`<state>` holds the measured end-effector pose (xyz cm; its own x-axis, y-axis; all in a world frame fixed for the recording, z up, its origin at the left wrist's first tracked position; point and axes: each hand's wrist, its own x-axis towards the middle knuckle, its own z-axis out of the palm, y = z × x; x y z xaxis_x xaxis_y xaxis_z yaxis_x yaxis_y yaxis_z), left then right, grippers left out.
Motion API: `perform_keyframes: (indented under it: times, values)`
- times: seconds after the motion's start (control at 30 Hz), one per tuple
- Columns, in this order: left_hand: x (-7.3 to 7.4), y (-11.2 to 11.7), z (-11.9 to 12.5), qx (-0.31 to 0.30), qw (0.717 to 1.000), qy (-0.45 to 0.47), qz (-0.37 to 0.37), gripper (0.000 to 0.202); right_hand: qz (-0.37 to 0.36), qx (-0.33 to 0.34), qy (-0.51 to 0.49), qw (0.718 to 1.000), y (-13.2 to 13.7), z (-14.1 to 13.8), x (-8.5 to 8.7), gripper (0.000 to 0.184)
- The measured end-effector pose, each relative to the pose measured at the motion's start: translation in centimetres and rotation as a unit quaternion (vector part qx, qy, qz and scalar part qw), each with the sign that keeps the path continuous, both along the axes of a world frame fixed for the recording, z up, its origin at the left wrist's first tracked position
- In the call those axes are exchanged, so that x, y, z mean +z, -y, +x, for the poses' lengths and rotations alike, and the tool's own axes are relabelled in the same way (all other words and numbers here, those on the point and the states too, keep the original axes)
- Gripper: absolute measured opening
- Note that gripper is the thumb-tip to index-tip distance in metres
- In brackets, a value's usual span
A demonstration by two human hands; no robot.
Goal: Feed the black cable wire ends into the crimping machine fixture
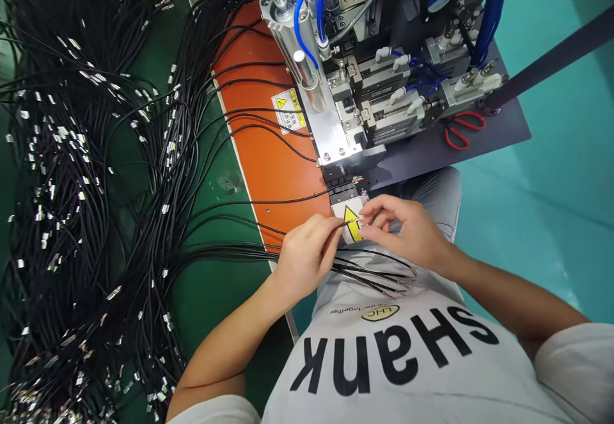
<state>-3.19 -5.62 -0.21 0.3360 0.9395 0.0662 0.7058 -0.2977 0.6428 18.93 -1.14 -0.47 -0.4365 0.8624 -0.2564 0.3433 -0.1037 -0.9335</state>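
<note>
My left hand (309,251) pinches a black cable close to its stripped end. Thin bare wire ends (355,220) stick out past its fingertips, above a white plate with a yellow arrow (352,224). My right hand (407,229) meets these wire ends from the other side, its fingers curled and fingertips at the wires; the exact contact is too small to make out. Just beyond, another black cable (292,200) lies in the machine's slotted block (343,188), its coloured wires showing. Below my left hand, several cables (369,277) hang over my lap with stripped ends.
A machine with metal cylinders (311,91) and blue air tubes (300,21) stands ahead, gripping several cables along an orange plate (259,155). Large bundles of black cables (158,123) cover the green table (225,296) at left. Red-handled scissors (463,130) lie on the grey base.
</note>
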Motion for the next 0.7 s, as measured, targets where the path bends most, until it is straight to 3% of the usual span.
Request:
perform_keyframes:
  times: [0.1, 0.23, 0.3, 0.4, 0.5, 0.7]
  values:
    - [0.2, -0.1, 0.7, -0.003, 1.0, -0.012, -0.004, 0.017, 0.058, -0.008, -0.022, 0.998, -0.4, -0.8, -0.1, 0.004]
    - [0.8, -0.9, 1.5, -0.021, 0.993, 0.055, -0.102, 0.016, 0.105, 0.017, -0.039, 0.994, -0.3, -1.0, -0.4, 0.007]
    - [1.0, -1.1, 1.6, -0.008, 0.988, 0.097, -0.116, 0.015, 0.068, -0.007, -0.057, 0.996, -0.4, -0.6, -0.4, 0.008]
    - [0.9, -1.3, 1.7, 0.044, 0.98, 0.146, -0.13, 0.012, -0.046, -0.066, -0.112, 0.99, -0.7, 0.0, -0.4, 0.016]
    - [0.9, -1.3, 1.7, 0.074, 0.963, 0.192, -0.171, 0.012, -0.134, -0.064, -0.169, 0.974, -1.0, 0.1, -0.7, 0.023]
    - [1.0, -1.1, 1.9, 0.1, 0.943, 0.246, -0.199, 0.013, -0.174, -0.06, -0.2, 0.962, -1.2, -0.8, -1.8, 0.021]
